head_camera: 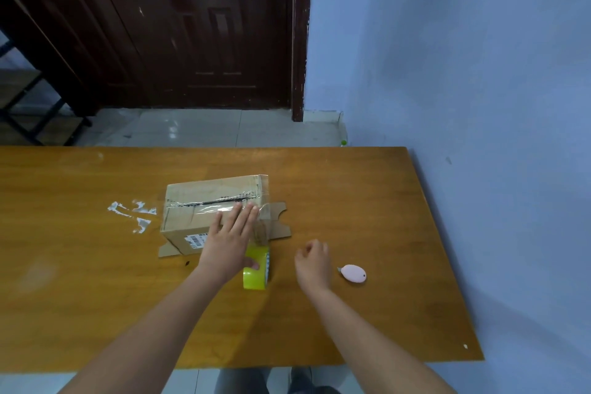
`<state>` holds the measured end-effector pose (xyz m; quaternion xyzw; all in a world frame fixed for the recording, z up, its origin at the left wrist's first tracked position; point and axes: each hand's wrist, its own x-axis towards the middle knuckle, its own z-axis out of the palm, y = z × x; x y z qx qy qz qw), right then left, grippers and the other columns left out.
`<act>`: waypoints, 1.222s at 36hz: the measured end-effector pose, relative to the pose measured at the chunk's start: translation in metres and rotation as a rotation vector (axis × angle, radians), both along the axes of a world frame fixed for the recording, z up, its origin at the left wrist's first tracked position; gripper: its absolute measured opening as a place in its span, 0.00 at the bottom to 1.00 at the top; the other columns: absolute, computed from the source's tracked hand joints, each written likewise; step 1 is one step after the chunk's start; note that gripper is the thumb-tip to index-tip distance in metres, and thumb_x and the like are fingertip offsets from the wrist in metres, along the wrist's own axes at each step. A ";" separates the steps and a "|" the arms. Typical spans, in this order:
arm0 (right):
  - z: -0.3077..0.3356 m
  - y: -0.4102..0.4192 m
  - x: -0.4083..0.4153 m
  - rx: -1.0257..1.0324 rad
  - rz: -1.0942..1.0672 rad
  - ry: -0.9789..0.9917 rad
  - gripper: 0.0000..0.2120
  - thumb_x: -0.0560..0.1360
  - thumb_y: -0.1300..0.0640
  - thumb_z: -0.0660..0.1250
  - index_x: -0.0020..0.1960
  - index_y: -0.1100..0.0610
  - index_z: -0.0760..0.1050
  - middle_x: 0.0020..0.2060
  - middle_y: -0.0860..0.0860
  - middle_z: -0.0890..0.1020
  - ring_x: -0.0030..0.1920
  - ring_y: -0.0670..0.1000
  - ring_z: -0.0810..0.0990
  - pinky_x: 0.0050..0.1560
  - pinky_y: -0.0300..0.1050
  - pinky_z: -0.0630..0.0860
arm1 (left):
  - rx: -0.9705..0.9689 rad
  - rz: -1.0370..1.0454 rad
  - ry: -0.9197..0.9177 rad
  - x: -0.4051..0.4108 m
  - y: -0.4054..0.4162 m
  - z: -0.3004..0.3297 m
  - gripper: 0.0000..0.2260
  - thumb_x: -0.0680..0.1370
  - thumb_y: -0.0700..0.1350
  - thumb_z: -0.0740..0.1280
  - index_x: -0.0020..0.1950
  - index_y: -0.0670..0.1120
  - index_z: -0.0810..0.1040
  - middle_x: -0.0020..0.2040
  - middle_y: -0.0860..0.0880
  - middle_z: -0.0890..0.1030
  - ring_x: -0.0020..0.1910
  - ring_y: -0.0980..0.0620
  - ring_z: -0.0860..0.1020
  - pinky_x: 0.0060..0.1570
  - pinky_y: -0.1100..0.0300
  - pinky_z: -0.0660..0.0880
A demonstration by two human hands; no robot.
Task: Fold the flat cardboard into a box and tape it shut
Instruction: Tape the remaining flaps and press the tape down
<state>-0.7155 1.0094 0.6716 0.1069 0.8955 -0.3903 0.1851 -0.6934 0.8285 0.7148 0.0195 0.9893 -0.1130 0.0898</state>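
Observation:
A brown cardboard box (192,205) stands on the wooden table (96,265), its top seam covered by clear tape. Side flaps stick out at its right and front left. My left hand (228,240) lies flat with fingers spread on the box's top right, its thumb touching the yellow-green tape roll (256,275) that stands on edge just in front of the box. A strip of tape runs from the roll up to the box. My right hand (315,262) hovers loosely curled over the table to the right of the roll, holding nothing.
A small pink cutter (353,273) lies on the table right of my right hand. White tape scraps (132,213) stick to the table left of the box. A blue wall runs along the table's right edge; a dark door stands behind.

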 end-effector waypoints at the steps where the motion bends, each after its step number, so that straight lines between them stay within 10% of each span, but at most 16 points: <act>1: -0.002 0.013 -0.003 0.117 0.030 0.064 0.12 0.79 0.53 0.60 0.59 0.56 0.70 0.57 0.50 0.71 0.55 0.52 0.73 0.50 0.43 0.69 | -0.001 0.000 0.001 0.000 0.000 0.000 0.53 0.68 0.71 0.60 0.71 0.45 0.28 0.77 0.48 0.38 0.76 0.46 0.38 0.73 0.45 0.41; 6: -0.017 0.072 -0.012 0.453 0.179 0.033 0.23 0.76 0.47 0.62 0.67 0.56 0.64 0.66 0.53 0.65 0.67 0.56 0.63 0.64 0.52 0.66 | 0.014 0.002 0.008 0.001 0.000 0.000 0.53 0.68 0.71 0.61 0.71 0.45 0.28 0.77 0.49 0.38 0.76 0.46 0.38 0.73 0.45 0.41; 17: -0.038 0.105 0.009 0.630 0.411 0.095 0.18 0.80 0.54 0.59 0.69 0.54 0.62 0.68 0.51 0.65 0.67 0.54 0.64 0.62 0.47 0.68 | 0.010 0.013 -0.006 0.000 0.001 0.001 0.53 0.68 0.72 0.59 0.71 0.45 0.27 0.77 0.48 0.36 0.75 0.45 0.36 0.73 0.44 0.40; 26: -0.009 0.076 -0.013 0.273 0.348 0.122 0.10 0.80 0.47 0.57 0.53 0.54 0.69 0.49 0.51 0.76 0.49 0.52 0.75 0.43 0.44 0.68 | 0.019 0.024 0.005 0.000 0.000 -0.004 0.54 0.67 0.73 0.59 0.71 0.45 0.27 0.77 0.48 0.36 0.75 0.46 0.35 0.72 0.44 0.40; 37: 0.033 -0.006 -0.023 -0.032 0.564 0.309 0.21 0.74 0.50 0.68 0.65 0.55 0.73 0.60 0.53 0.78 0.60 0.53 0.75 0.58 0.44 0.70 | 0.031 0.022 0.020 0.000 -0.001 -0.005 0.54 0.67 0.74 0.59 0.70 0.45 0.26 0.77 0.49 0.36 0.76 0.47 0.37 0.72 0.44 0.41; 44: 0.031 -0.020 -0.021 -0.081 0.479 0.250 0.16 0.71 0.51 0.72 0.55 0.57 0.74 0.52 0.55 0.81 0.52 0.55 0.78 0.49 0.46 0.71 | 0.032 0.015 0.037 -0.001 -0.002 -0.008 0.54 0.67 0.74 0.59 0.70 0.45 0.27 0.77 0.49 0.37 0.76 0.47 0.37 0.72 0.44 0.40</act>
